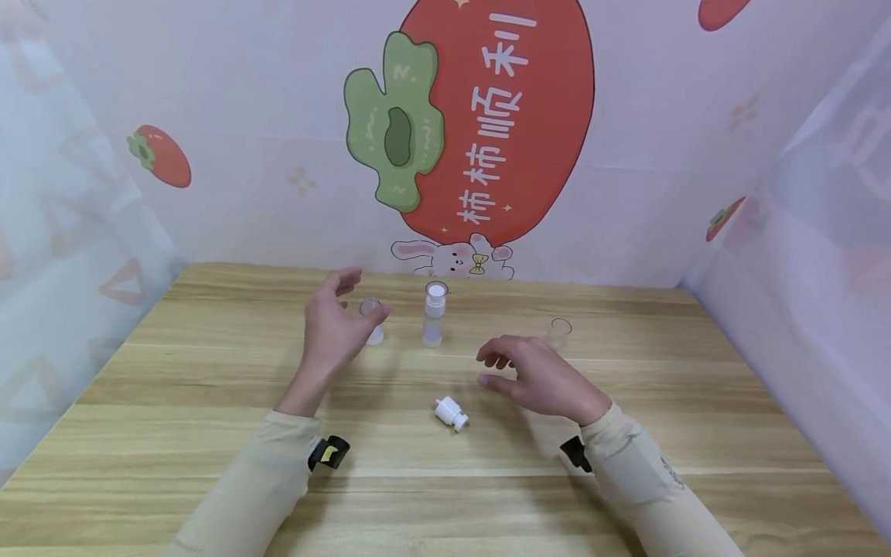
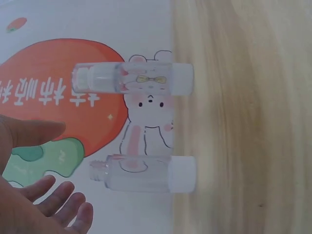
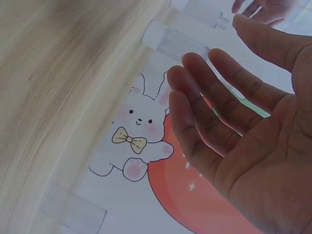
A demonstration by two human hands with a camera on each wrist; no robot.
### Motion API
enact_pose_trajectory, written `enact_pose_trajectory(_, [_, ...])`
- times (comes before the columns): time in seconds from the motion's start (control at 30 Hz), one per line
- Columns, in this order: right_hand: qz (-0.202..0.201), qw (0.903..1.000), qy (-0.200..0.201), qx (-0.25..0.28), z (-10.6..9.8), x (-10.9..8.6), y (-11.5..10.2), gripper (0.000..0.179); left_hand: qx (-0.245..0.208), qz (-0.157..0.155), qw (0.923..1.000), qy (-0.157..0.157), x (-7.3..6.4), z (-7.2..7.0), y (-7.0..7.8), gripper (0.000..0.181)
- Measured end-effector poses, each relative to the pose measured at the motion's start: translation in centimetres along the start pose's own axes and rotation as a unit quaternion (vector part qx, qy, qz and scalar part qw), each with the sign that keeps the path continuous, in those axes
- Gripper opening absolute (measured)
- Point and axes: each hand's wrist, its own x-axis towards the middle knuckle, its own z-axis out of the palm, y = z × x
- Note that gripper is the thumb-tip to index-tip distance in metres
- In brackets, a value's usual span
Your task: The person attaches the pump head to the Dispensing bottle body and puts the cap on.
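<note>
In the head view my left hand (image 1: 332,319) reaches out with fingers and thumb apart around an uncapped clear bottle (image 1: 376,336) with a white base. The left wrist view shows a gap between that hand (image 2: 29,200) and the bottle's threaded neck (image 2: 98,171). A second bottle (image 1: 433,323), fitted with a white pump and a clear cover, stands upright to its right. My right hand (image 1: 541,379) hovers over the table, fingers relaxed and holding nothing. A loose white pump head (image 1: 451,413) lies on its side, left of that hand and nearer to me.
Behind the right hand stands a clear cover (image 1: 560,333), partly hidden by it in the head view. The wooden table (image 1: 209,480) ends at a printed backdrop (image 1: 278,193), with pale sheets along both sides.
</note>
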Motion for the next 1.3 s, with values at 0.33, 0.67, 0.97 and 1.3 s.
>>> enact_pose_trajectory(0.33, [-0.003, 1.0, -0.002, -0.004, 0.1, 0.0, 0.0, 0.026, -0.015, -0.064, 0.9969, -0.043, 0.4, 0.2, -1.9, 0.066])
enact_pose_trajectory(0.67, [-0.017, 0.9998, -0.007, 0.005, 0.2, -0.1, -0.2, 0.027, -0.03, -0.106, 0.9905, -0.082, 0.4, 0.5, -2.9, 0.067])
enact_pose_trajectory(0.97, [-0.024, 0.9997, -0.007, 0.0, 0.3, -0.1, -0.4, 0.027, -0.054, -0.125, 0.9869, -0.086, 0.4, 1.0, -3.5, 0.061])
enact_pose_trajectory(1.3, [-0.037, 0.9993, -0.001, 0.005, 0.5, -0.1, -0.4, 0.024, -0.065, -0.131, 0.9854, -0.087, 0.4, 1.1, -3.7, 0.051])
